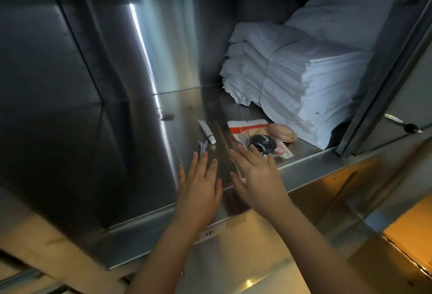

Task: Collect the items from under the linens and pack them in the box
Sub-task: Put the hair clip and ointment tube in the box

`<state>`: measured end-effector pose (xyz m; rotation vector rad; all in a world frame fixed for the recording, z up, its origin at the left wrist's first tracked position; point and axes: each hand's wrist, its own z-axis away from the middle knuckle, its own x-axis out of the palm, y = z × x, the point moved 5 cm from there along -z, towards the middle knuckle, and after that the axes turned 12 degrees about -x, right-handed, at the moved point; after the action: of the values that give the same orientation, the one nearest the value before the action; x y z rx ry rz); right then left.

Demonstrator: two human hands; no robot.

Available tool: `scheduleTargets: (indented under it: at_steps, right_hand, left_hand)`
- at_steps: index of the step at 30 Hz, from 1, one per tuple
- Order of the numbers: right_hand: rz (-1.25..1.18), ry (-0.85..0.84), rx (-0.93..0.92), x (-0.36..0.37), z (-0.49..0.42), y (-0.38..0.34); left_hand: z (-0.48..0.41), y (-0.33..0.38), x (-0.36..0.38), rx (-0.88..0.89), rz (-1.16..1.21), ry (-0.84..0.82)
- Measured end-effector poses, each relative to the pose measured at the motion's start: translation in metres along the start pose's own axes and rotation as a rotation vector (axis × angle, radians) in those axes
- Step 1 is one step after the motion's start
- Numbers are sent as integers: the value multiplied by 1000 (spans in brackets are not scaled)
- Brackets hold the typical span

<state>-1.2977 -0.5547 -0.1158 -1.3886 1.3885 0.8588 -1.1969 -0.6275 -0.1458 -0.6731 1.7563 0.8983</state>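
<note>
Inside a steel cabinet, small items lie on the metal shelf point(191, 104): a white tube point(206, 131), a small purple piece point(202, 147), a thin brown stick point(223, 140), a red-and-white packet point(243, 127) with a black round object point(261, 144) on it, and a tan oval case point(282, 133). My left hand point(199, 184) hovers flat, fingers spread, just below the purple piece. My right hand point(256, 173) is open too, fingertips near the black object and over the stick's near end. A stack of folded white linens point(294, 78) sits behind the items at right.
A second white linen pile point(343, 20) leans at the back right. The cabinet's door frame point(383, 69) stands at the right. The shelf's front lip point(233, 214) runs under my wrists. A cardboard box corner point(411, 237) shows at the lower right.
</note>
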Motion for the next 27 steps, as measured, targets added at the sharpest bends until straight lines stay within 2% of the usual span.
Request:
scheduleTargets:
  at_steps: [7, 16, 27]
  right_hand:
    - [15, -58, -152, 35, -57, 17]
    - [9, -138, -118, 69, -102, 21]
    - [16, -123, -124, 78, -102, 23]
  left_hand:
    - [-26, -7, 22, -157, -97, 13]
    - [-30, -13, 32, -225, -149, -8]
    - [-21, -17, 28, -256, -161, 5]
